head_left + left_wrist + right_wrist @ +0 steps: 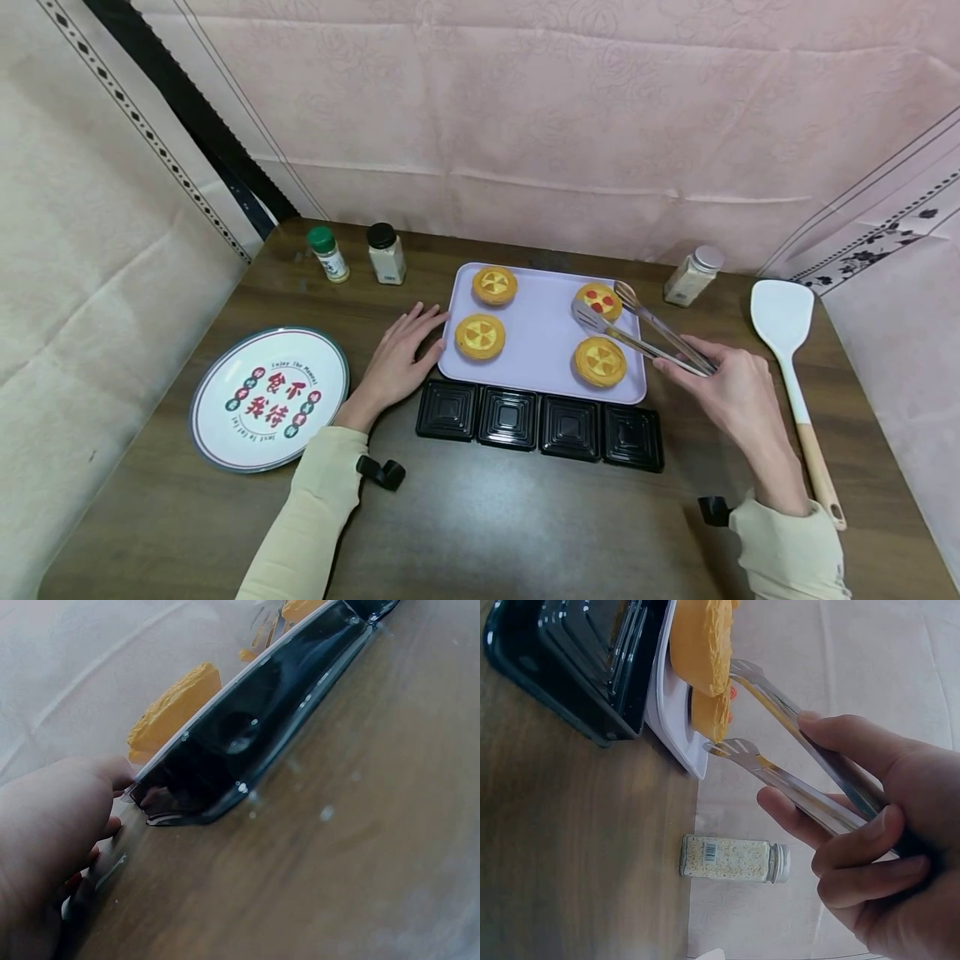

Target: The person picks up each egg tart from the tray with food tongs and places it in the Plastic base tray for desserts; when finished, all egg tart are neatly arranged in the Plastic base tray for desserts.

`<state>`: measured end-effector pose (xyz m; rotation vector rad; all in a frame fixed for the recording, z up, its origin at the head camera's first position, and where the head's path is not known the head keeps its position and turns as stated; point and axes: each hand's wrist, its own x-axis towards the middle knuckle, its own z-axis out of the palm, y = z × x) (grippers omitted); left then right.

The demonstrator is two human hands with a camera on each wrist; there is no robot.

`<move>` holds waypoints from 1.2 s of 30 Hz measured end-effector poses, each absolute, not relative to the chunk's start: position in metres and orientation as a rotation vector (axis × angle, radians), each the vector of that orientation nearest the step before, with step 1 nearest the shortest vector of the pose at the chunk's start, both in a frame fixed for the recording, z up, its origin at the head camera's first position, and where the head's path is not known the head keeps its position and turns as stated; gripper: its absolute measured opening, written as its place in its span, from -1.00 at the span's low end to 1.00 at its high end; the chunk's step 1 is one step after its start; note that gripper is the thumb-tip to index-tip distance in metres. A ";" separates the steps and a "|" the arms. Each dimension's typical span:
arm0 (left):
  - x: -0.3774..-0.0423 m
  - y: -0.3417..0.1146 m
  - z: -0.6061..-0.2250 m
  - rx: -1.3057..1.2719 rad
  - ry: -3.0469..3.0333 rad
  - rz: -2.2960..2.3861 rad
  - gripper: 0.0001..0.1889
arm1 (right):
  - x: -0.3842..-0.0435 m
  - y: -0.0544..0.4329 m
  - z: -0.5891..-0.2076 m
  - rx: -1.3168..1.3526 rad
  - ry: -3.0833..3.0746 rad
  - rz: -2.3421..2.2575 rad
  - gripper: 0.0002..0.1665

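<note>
My right hand holds metal tongs, thumb on one arm and fingers around the other. The slotted tips stand apart on either side of a yellow tart with red pieces, at the back right of a pale lilac tray. Three plain yellow tarts lie on the tray: one at front right, one at front left, one at back left. My left hand rests beside the tray's left edge, fingers extended and fingertips right at the rim.
Black square containers stand in a row before the tray. A round printed plate lies left. Behind stand a green-capped bottle, a black-capped bottle and a seasoning jar. A white spatula lies far right.
</note>
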<state>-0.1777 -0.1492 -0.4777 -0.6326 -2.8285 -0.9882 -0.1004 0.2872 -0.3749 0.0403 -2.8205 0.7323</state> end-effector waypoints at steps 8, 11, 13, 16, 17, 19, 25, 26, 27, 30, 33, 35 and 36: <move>-0.178 -0.149 -0.478 -0.624 -2.835 -0.987 -0.49 | -0.099 0.286 -0.375 0.033 -2.831 0.744 -0.36; -0.178 -0.149 -0.478 -0.627 -2.833 -0.988 -0.49 | -0.099 0.287 -0.375 0.039 -2.828 0.745 -0.37; -0.177 -0.149 -0.477 -0.628 -2.834 -0.986 -0.49 | -0.099 0.287 -0.375 0.044 -2.828 0.746 -0.37; -0.177 -0.149 -0.477 -0.630 -2.834 -0.987 -0.49 | -0.099 0.287 -0.374 0.044 -2.828 0.745 -0.37; -0.177 -0.149 -0.477 -0.631 -2.835 -0.986 -0.49 | -0.099 0.287 -0.375 0.043 -2.828 0.745 -0.37; -0.178 -0.149 -0.477 -0.632 -2.835 -0.986 -0.49 | -0.098 0.287 -0.374 0.040 -2.829 0.745 -0.36; -0.178 -0.149 -0.477 -0.631 -2.837 -0.979 -0.49 | -0.098 0.287 -0.374 0.051 -2.820 0.751 -0.38; -0.177 -0.149 -0.477 -0.630 -2.837 -0.977 -0.49 | -0.098 0.287 -0.375 0.056 -2.817 0.751 -0.39; -0.177 -0.149 -0.477 -0.629 -2.837 -0.978 -0.49 | -0.098 0.287 -0.375 0.060 -2.815 0.751 -0.39; -0.177 -0.149 -0.476 -0.624 -2.838 -0.977 -0.50 | -0.098 0.287 -0.376 0.069 -2.809 0.750 -0.41; -0.177 -0.148 -0.476 -0.623 -2.840 -0.980 -0.50 | -0.098 0.287 -0.376 0.075 -2.803 0.750 -0.41; -0.177 -0.148 -0.476 -0.624 -2.841 -0.981 -0.49 | -0.098 0.287 -0.376 0.081 -2.797 0.752 -0.42; -0.177 -0.148 -0.476 -0.627 -2.840 -0.981 -0.49 | -0.098 0.288 -0.376 0.082 -2.795 0.754 -0.42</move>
